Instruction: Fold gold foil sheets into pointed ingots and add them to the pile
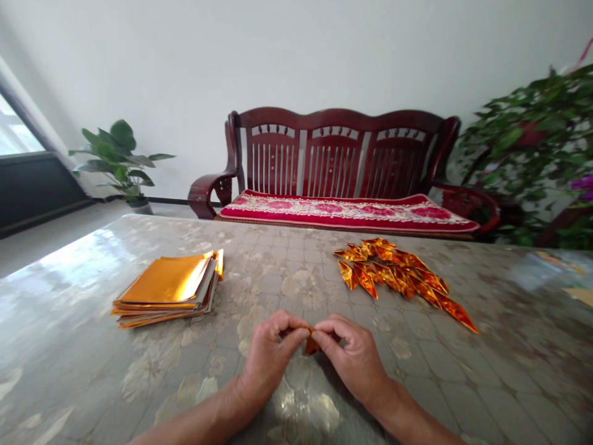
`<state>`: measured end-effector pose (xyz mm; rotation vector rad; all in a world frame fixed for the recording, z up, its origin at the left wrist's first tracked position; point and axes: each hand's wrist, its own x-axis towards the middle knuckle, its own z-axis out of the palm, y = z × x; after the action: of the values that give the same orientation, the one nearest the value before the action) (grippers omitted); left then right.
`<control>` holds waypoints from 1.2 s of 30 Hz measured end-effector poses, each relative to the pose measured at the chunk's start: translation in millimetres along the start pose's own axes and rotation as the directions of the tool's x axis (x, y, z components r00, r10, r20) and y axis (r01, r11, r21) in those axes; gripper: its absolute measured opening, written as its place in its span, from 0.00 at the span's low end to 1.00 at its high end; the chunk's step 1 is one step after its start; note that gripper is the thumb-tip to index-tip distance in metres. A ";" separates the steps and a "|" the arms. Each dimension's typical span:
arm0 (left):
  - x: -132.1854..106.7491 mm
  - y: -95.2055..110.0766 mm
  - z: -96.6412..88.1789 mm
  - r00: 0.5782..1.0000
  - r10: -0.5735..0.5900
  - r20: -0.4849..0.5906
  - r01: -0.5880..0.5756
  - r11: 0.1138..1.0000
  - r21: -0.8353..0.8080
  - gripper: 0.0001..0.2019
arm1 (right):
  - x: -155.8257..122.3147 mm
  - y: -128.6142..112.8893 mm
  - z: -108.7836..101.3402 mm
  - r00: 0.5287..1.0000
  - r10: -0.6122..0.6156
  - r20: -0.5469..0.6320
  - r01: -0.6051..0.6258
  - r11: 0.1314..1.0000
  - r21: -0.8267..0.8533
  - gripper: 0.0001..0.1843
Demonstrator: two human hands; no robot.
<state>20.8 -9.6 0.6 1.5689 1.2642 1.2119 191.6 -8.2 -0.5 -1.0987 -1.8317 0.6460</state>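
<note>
left hand [269, 355] and right hand [354, 355] pinch small folded gold foil piece [311, 343], fingertips meeting | piece low over glossy floral bench [287, 259] | bare bench surrounds piece; foil-sheet stack [169, 290] left, folded pile [401, 275] beyond-right

A plain white wall [324, 55] runs right across the back, bare and evenly lit. In front of it sits a dark red wooden bench [343, 148] with a slatted back and curled armrests, and a red floral cushion [347, 213] lies along its seat. Over on the left, daylight pours through a window [13, 133] above a dark panel [37, 188], and a potted plant [118, 157] stands on the pale floor [55, 228] by the wall. On the right is a big leafy plant [532, 142] with purple flowers [584, 185] at the edge. Up close, the glossy, flower-patterned desk [278, 259] catches the window glare.
</note>
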 end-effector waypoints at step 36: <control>8.4 -10.7 -1.5 0.904 -0.172 0.391 0.337 0.851 -0.403 0.22 | -0.4 0.9 -4.1 0.997 -0.076 0.008 0.076 0.995 0.064 0.07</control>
<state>17.2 0.9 -7.5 1.1470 0.8439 0.9273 195.7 -8.1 0.6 -0.9810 -1.8400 0.6618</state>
